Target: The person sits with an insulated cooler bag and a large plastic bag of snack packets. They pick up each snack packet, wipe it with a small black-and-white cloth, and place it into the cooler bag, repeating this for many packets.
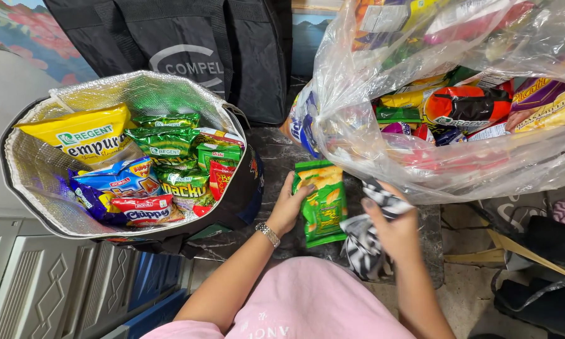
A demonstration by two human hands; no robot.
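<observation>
The green crinkled snack packet (322,202) lies on the dark marble counter (271,157), between both hands. The left hand (289,207) grips its edge; the right hand (392,229) is closed around a black-and-white patterned cloth (364,245).

One foil-lined bag (37,169), one clear plastic sack (358,125), perhaps ten snack packets inside the bag, two hands.

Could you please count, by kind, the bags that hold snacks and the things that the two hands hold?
Bags with snacks: 2, the silver-lined bag and the clear plastic bag
Snack packets in hand: 1, the green packet in the left hand
Cloths in hand: 1, the striped cloth in the right hand
Total: 4
</observation>
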